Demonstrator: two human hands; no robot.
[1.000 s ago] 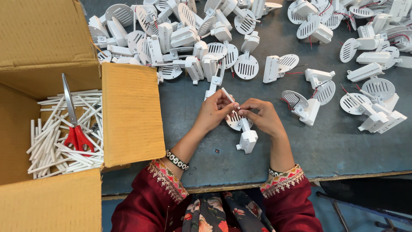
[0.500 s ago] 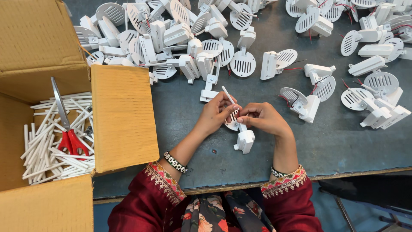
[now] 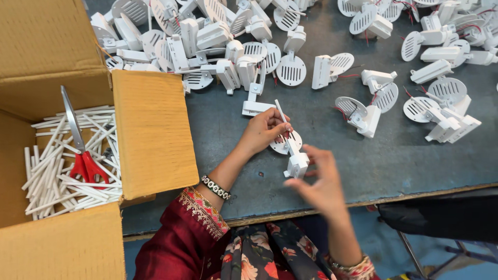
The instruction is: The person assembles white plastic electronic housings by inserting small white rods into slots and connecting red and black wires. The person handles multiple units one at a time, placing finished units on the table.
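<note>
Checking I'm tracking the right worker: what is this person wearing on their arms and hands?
Both hands are bare, no gloves. The left hand has a dark beaded bracelet at the wrist and a dark red sleeve with an embroidered floral cuff. The right hand has a similar patterned cuff.

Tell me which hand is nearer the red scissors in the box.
Left. The left hand is on the table just past the box flap, to the right of the scissors, holding a white tube. The right hand is farther right, beyond the white part.
</note>
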